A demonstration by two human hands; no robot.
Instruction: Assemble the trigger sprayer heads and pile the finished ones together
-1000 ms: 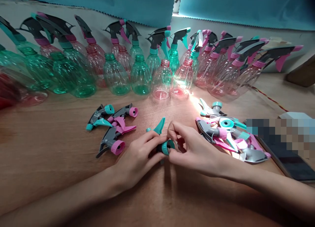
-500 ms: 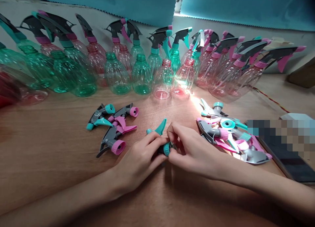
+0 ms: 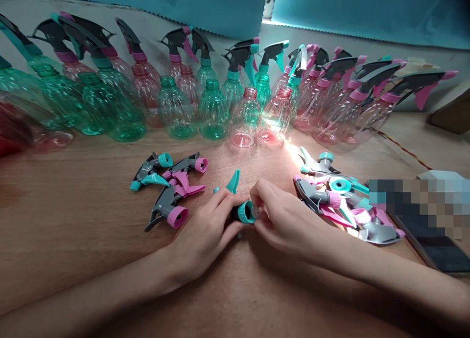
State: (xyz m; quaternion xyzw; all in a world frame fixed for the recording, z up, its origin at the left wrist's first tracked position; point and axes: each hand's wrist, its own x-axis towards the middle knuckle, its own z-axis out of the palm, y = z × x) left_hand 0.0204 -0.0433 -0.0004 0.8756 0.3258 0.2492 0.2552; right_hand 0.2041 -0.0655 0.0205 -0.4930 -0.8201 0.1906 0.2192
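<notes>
My left hand [image 3: 209, 225] is closed around a grey and teal spray trigger head [image 3: 246, 212], whose teal collar opens toward the right. Its teal lever sticks up beyond my fingers. At the collar's mouth, my right hand [image 3: 282, 215] pinches a small clear piece [image 3: 257, 212], mostly hidden by the fingers. Left of my hands lies a small group of loose trigger heads [image 3: 167, 201] in grey, pink and teal. A larger pile of trigger heads [image 3: 332, 198] lies to the right, partly in bright light.
Behind stands a row of green bottles [image 3: 178, 113] and pink bottles [image 3: 244, 120], some open-necked, others topped with trigger heads. A dark phone [image 3: 433, 245] lies at the right, by a twisted wire [image 3: 404, 149]. Blurred red material [image 3: 12, 127] shows at the far left.
The trigger head has turned, so its collar opening now shows more. My right fingertips have drawn slightly away from the collar, and the clear piece is visible between them.
</notes>
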